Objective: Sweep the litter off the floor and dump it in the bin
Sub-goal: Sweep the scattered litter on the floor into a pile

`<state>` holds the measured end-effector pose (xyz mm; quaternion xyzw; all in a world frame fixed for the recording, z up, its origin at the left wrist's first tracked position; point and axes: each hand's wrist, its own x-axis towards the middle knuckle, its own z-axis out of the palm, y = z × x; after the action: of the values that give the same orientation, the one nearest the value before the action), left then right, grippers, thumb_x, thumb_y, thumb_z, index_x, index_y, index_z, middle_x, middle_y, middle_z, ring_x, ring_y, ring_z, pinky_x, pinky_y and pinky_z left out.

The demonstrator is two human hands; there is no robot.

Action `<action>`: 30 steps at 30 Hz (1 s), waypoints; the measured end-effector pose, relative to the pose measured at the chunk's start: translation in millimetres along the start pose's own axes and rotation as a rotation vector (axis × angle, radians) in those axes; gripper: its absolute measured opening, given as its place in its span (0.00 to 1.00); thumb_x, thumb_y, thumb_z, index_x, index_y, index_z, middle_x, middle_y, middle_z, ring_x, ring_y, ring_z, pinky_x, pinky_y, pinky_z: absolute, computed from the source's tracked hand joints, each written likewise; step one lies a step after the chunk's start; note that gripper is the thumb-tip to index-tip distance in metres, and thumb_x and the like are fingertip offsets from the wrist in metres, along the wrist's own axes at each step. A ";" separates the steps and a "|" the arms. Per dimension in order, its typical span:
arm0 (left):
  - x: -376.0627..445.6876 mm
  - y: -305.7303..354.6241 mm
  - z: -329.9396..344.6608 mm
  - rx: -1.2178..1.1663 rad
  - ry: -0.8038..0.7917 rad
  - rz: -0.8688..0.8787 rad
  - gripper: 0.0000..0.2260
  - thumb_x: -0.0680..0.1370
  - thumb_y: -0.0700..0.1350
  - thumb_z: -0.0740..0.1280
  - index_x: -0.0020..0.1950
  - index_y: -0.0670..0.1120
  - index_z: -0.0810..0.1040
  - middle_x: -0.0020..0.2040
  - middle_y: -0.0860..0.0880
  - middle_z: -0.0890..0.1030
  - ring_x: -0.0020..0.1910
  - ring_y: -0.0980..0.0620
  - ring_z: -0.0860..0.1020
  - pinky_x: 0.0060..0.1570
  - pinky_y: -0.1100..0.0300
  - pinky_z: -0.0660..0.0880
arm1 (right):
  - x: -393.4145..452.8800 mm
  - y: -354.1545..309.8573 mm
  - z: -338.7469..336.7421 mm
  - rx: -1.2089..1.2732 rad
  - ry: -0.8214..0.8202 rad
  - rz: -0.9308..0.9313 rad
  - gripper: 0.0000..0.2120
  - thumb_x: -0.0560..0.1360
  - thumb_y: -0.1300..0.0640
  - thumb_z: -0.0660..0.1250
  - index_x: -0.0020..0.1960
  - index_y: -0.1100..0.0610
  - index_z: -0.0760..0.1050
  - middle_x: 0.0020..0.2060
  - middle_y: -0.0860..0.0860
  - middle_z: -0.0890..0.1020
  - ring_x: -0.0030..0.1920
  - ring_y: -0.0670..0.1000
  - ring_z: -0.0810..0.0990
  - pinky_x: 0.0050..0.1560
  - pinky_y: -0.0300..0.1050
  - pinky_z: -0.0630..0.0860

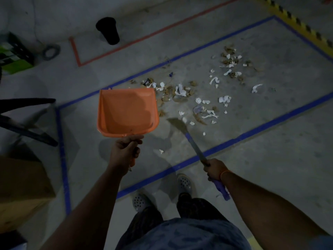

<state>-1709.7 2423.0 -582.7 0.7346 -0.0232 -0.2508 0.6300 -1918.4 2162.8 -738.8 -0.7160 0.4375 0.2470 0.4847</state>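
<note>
My left hand (126, 150) grips the handle of an orange dustpan (126, 112), held above the floor with its pan empty. My right hand (214, 168) grips the purple handle of a small broom (195, 147), whose bristles (177, 124) blur near the floor at the edge of the litter. Litter (182, 92), white paper scraps and brown bits, lies scattered inside a blue-taped rectangle (207, 154), with a second cluster (232, 64) further right. A black bin (108, 30) stands at the far left, beyond the blue tape.
A red tape outline (79, 60) lies by the bin. A green and black crate (14, 55) and a tape roll (50, 51) sit at far left. A dark chair base (27, 130) and a cardboard box (23, 188) stand on my left. Yellow-black hazard tape (297, 24) runs at top right.
</note>
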 end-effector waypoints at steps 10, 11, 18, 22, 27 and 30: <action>-43.5 -1.7 -4.3 -0.027 0.006 0.060 0.14 0.81 0.29 0.58 0.50 0.39 0.83 0.42 0.42 0.79 0.25 0.53 0.71 0.21 0.66 0.63 | -60.6 29.7 2.1 -0.055 -0.150 -0.134 0.04 0.76 0.62 0.65 0.50 0.58 0.77 0.30 0.55 0.79 0.27 0.53 0.79 0.30 0.45 0.77; -49.9 -2.0 -3.5 -0.029 0.004 0.063 0.14 0.81 0.29 0.58 0.51 0.38 0.83 0.43 0.42 0.79 0.25 0.53 0.71 0.21 0.67 0.63 | -68.8 34.8 8.1 -0.080 -0.178 -0.123 0.03 0.76 0.62 0.65 0.47 0.59 0.77 0.29 0.55 0.78 0.26 0.53 0.79 0.30 0.46 0.77; -111.1 -21.8 2.8 -0.068 0.046 0.036 0.13 0.80 0.29 0.57 0.51 0.37 0.82 0.40 0.45 0.79 0.23 0.55 0.70 0.19 0.68 0.61 | -101.2 78.9 27.4 -0.204 -0.223 -0.037 0.10 0.75 0.65 0.65 0.55 0.66 0.79 0.26 0.56 0.76 0.23 0.51 0.76 0.29 0.45 0.75; -130.5 -30.8 12.1 -0.083 0.065 0.013 0.14 0.80 0.28 0.57 0.50 0.37 0.82 0.40 0.45 0.79 0.23 0.55 0.70 0.20 0.68 0.62 | -94.4 85.1 8.4 -0.185 -0.082 -0.027 0.05 0.75 0.61 0.67 0.50 0.59 0.79 0.32 0.57 0.81 0.32 0.57 0.82 0.32 0.45 0.78; -134.0 -21.2 39.9 -0.077 0.062 0.045 0.13 0.80 0.28 0.56 0.54 0.33 0.80 0.42 0.42 0.77 0.23 0.55 0.69 0.21 0.69 0.62 | -64.0 97.8 -32.8 -0.175 0.068 -0.083 0.18 0.73 0.55 0.68 0.63 0.53 0.79 0.48 0.60 0.84 0.46 0.60 0.84 0.48 0.51 0.81; -123.5 -16.4 66.1 -0.066 0.066 0.048 0.13 0.80 0.28 0.57 0.54 0.33 0.80 0.42 0.41 0.78 0.23 0.55 0.70 0.21 0.69 0.62 | -79.2 96.4 -69.5 0.005 0.089 -0.110 0.18 0.76 0.64 0.65 0.65 0.57 0.77 0.35 0.58 0.81 0.29 0.53 0.79 0.26 0.39 0.76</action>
<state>-1848.5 2409.2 -561.5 0.7205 -0.0115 -0.2119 0.6602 -2046.0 2116.0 -694.9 -0.7482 0.4191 0.1866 0.4793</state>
